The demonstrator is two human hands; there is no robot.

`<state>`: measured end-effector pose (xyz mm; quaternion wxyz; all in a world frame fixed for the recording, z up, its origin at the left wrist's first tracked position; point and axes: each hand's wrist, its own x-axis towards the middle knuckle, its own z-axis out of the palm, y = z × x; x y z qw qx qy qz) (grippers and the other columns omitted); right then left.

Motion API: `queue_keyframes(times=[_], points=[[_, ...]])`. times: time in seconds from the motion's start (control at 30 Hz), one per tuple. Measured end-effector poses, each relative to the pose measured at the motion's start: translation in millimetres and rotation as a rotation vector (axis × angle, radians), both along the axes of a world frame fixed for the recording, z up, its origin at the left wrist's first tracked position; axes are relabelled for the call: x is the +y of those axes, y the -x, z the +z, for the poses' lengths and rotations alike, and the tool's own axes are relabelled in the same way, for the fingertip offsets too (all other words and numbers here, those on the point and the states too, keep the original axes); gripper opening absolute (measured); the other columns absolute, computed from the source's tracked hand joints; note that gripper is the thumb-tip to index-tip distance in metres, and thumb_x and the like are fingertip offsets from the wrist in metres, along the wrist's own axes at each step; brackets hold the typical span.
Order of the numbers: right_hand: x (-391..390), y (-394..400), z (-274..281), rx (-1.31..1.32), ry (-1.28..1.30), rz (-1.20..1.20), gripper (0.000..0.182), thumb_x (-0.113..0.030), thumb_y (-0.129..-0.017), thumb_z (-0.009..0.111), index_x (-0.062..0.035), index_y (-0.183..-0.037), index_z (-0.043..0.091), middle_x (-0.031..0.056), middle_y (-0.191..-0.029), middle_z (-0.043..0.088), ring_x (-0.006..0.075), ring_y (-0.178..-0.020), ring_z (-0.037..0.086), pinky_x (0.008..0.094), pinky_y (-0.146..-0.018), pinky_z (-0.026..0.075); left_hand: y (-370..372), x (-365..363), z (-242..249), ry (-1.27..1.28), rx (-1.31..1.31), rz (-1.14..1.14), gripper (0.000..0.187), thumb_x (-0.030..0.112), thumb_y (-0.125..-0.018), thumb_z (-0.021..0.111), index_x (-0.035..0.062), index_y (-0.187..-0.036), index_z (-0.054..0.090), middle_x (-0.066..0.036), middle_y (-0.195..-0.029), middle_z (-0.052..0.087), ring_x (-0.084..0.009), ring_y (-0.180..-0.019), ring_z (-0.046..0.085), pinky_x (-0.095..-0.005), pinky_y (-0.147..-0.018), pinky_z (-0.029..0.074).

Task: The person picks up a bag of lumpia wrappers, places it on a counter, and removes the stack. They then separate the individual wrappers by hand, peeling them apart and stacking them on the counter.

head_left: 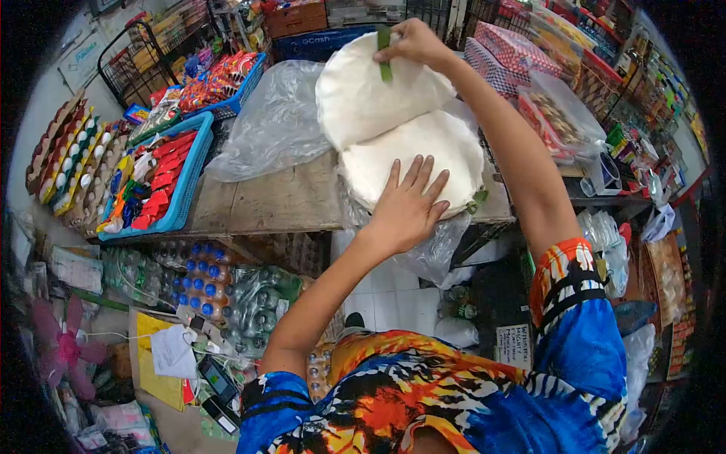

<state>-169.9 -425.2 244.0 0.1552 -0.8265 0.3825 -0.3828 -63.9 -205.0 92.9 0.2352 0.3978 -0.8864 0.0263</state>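
Note:
A stack of thin, round white wrappers (370, 170), much like spring roll wrappers, lies on a clear plastic bag at the front of the wooden table. My left hand (411, 198) rests flat on the stack with its fingers spread. Above it, my right hand (412, 44) pinches the far edge of a lifted white wrapper (352, 102), which folds up and away from the stack. A green leaf strip (386, 72) hangs under the right thumb against the wrapper. Another bit of green leaf (476, 201) sticks out at the stack's right edge.
A crumpled plastic bag (276, 125) lies left of the wrappers on the wooden table (265, 198). Blue baskets (185, 178) of packets and egg trays (76, 166) stand further left. At right are a plastic tub (556, 113) and checkered boxes (510, 57). Bottles (204, 276) sit below.

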Motion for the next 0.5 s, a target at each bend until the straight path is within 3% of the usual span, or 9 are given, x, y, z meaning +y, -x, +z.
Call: queue_keyframes(times=[0.03, 0.07, 0.1, 0.17, 0.3, 0.37, 0.5], points=[[-7.8, 3.8, 1.8, -0.019, 0.025, -0.066, 0.036, -0.025, -0.056, 0.087, -0.0018, -0.080, 0.073, 0.0062, -0.072, 0.067, 0.0149, -0.063, 0.061, 0.0305, -0.064, 0.049, -1.5, -0.7, -1.0, 0.000, 0.008, -0.023, 0.052, 0.037, -0.099, 0.034, 0.0075, -0.142, 0.036, -0.023, -0.147, 0.030, -0.0371, -0.139, 0.024, -0.0551, -0.112, 0.015], [-15.3, 6.1, 2.9, -0.011, 0.161, -0.131, 0.028, -0.024, -0.065, 0.083, -0.0034, -0.082, 0.073, 0.0033, -0.073, 0.067, 0.0122, -0.061, 0.060, 0.0272, -0.060, 0.049, -2.6, -0.5, -1.9, 0.001, 0.008, -0.019, 0.052, 0.037, -0.099, 0.034, 0.0075, -0.142, 0.036, -0.023, -0.147, 0.030, -0.0371, -0.139, 0.024, -0.0551, -0.112, 0.015], [-34.4, 14.9, 5.9, -0.128, 0.057, -0.107, 0.029, -0.026, -0.066, 0.083, -0.0038, -0.083, 0.073, 0.0046, -0.072, 0.067, 0.0130, -0.063, 0.063, 0.0269, -0.060, 0.050, -2.5, 0.2, -2.3, -0.001, 0.013, -0.021, 0.052, 0.037, -0.099, 0.034, 0.0081, -0.142, 0.036, -0.022, -0.148, 0.029, -0.0367, -0.139, 0.024, -0.0551, -0.112, 0.014], [-28.6, 18.4, 29.9, -0.340, 0.010, -0.194, 0.013, -0.009, -0.068, 0.080, -0.0028, -0.075, 0.071, 0.0015, -0.067, 0.064, 0.0118, -0.059, 0.056, 0.0285, -0.056, 0.046, -2.1, 0.8, -1.5, 0.003, 0.022, -0.018, 0.051, 0.036, -0.099, 0.034, 0.0086, -0.142, 0.036, -0.021, -0.148, 0.029, -0.0363, -0.139, 0.023, -0.0550, -0.113, 0.014], [-7.9, 17.8, 70.7, -0.290, 0.134, -0.119, 0.016, -0.011, -0.066, 0.081, -0.0017, -0.074, 0.070, 0.0011, -0.065, 0.063, 0.0097, -0.058, 0.055, 0.0271, -0.056, 0.045, -2.2, -0.9, -1.9, -0.003, 0.021, -0.030, 0.051, 0.036, -0.099, 0.034, 0.0086, -0.142, 0.036, -0.021, -0.148, 0.028, -0.0358, -0.140, 0.023, -0.0552, -0.113, 0.013], [15.2, 8.2, 84.5, -0.191, 0.368, -0.045, 0.015, -0.010, -0.067, 0.080, -0.0019, -0.074, 0.070, 0.0007, -0.064, 0.063, 0.0085, -0.058, 0.054, 0.0268, -0.056, 0.045, -0.6, -0.4, -3.4, -0.004, 0.026, -0.035, 0.051, 0.037, -0.099, 0.034, 0.0087, -0.142, 0.036, -0.021, -0.148, 0.028, -0.0355, -0.140, 0.023, -0.0552, -0.112, 0.013], [32.8, -0.1, 93.9, -0.265, 0.393, -0.163, 0.016, -0.011, -0.066, 0.080, -0.0013, -0.070, 0.068, 0.0005, -0.060, 0.061, 0.0083, -0.054, 0.051, 0.0292, -0.053, 0.042, -1.6, 0.6, -3.7, 0.009, 0.023, -0.030, 0.052, 0.037, -0.099, 0.035, 0.0088, -0.142, 0.037, -0.021, -0.148, 0.029, -0.0350, -0.139, 0.024, -0.0550, -0.112, 0.014]])
